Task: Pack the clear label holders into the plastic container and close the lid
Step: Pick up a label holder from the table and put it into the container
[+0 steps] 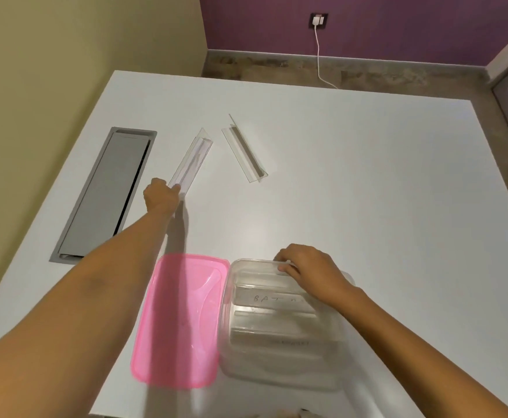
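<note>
Left hand point(160, 195) is stretched out over the white table point(352, 182), fingers closed on the near end of a clear label holder point(190, 162); exact grip hidden behind the knuckles. That holder's long axis runs from the hand up and away to the right, far end toward the table's back edge. A 2nd clear holder point(244, 152) lies free just to the right, apart from both hands, angled the opposite way, far end leaning left, so the two form a rough "V" upside down.

Right hand point(308, 271) rests on the far rim of the clear plastic container point(279, 369), fingers curled over the edge. Several holders point(272, 303) already lie inside, long axes left-right, one w/ handwritten letters. Pink lid point(180, 321) lies flat on the table touching the container's left side, off the box.
</note>
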A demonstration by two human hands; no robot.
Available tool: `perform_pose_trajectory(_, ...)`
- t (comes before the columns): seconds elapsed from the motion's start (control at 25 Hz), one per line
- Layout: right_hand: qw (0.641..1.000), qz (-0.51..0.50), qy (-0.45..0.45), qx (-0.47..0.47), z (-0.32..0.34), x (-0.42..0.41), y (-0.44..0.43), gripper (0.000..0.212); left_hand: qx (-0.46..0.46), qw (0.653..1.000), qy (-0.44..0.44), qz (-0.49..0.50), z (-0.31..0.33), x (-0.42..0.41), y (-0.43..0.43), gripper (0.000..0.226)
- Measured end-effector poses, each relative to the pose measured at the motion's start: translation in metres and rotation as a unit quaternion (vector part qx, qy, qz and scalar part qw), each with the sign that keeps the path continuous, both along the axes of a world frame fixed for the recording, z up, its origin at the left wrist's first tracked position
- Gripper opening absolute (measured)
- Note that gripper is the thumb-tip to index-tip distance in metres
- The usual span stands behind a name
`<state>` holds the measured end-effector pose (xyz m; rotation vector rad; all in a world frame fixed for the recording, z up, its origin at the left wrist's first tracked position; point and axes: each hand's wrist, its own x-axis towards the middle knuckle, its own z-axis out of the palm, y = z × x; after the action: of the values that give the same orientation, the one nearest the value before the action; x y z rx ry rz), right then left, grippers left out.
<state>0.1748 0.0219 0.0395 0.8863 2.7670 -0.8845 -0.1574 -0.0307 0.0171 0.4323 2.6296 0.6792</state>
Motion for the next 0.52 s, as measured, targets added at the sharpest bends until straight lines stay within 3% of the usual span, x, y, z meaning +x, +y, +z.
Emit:
perform_pose_trajectory(0.04,1.0,0.006,-0.008,-0.007,0.0,-0.001,0.001,0.019,-0.001,1.0,-0.025,-0.005,-0.002,-0.001,0.004,0.017)
perform_pose_trajectory(0.2,1.0,0.014,-0.014,-0.024,-0.001,-0.001,0.003,0.019,0.036,0.998,-0.025,0.051,-0.012,-0.009,0.01,0.017)
perform_pose_trajectory(0.52,0.999,-0.013,-0.004,-0.048,0.002,-0.002,0.0,0.018,0.13,0.989,-0.028,0.061,-0.009,-0.012,0.0,0.02)
